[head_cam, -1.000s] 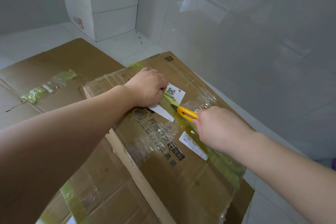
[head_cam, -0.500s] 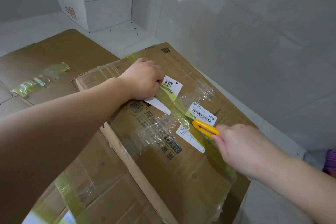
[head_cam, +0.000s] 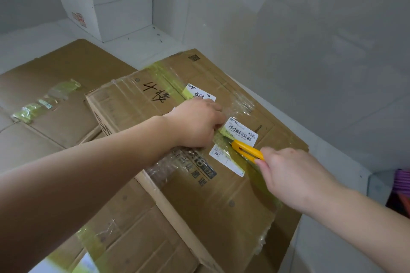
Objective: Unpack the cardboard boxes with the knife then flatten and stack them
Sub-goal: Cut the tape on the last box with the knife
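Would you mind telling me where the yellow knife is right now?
In the head view, the yellow knife is right of centre, gripped by the right hand on the taped cardboard box, just below the barcode label.

White floor [head_cam: 142, 37] under me: flattened cardboard [head_cam: 55, 68] spread on it, taped box [head_cam: 199, 206] on top of that, white boxes [head_cam: 115, 0] stacked in far corner.
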The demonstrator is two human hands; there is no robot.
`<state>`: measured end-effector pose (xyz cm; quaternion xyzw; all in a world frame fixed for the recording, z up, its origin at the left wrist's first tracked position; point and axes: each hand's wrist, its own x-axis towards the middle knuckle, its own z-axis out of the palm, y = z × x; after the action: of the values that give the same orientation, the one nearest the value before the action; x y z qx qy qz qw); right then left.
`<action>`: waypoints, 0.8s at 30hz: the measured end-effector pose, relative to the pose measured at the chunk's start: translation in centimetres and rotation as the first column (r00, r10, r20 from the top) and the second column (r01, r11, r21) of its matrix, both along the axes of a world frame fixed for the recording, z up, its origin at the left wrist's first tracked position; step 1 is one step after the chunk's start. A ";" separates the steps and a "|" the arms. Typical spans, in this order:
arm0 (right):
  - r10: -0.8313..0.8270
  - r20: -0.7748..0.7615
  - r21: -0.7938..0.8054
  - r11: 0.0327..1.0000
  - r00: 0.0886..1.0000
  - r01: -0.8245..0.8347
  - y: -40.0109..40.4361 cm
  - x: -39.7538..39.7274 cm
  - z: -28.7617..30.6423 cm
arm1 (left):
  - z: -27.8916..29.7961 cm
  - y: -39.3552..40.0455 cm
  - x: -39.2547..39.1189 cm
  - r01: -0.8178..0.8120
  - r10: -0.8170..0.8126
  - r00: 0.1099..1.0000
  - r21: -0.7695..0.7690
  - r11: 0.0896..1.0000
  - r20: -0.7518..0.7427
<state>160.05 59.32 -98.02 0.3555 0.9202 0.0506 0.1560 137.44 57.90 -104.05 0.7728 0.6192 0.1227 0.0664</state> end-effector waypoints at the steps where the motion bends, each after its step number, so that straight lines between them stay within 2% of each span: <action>1: -0.001 -0.004 -0.001 1.000 1.000 0.001 0.0 0.1 -0.1 | 0.2 0.1 0.0 -0.003 0.002 1.000 -0.029 1.000 -0.018; 9: 0.030 0.031 0.060 0.998 0.999 -0.032 0.2 -0.3 -0.3 | 0.7 0.3 0.4 -0.073 0.061 0.996 -0.187 0.980 -0.065; 15: 0.005 0.072 0.005 1.000 0.997 -0.005 0.1 1.6 0.4 | 0.1 0.5 0.4 -0.102 0.100 0.995 -0.165 0.981 -0.025; 24: -0.029 0.131 0.015 1.000 0.991 0.027 -1.3 4.5 0.6 | -0.7 0.2 0.3 -0.083 0.083 0.996 -0.060 0.995 -0.011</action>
<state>164.54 58.03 -97.38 0.3652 0.9026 0.0779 0.2143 137.71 58.14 -104.77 0.7445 0.6545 0.1032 0.0821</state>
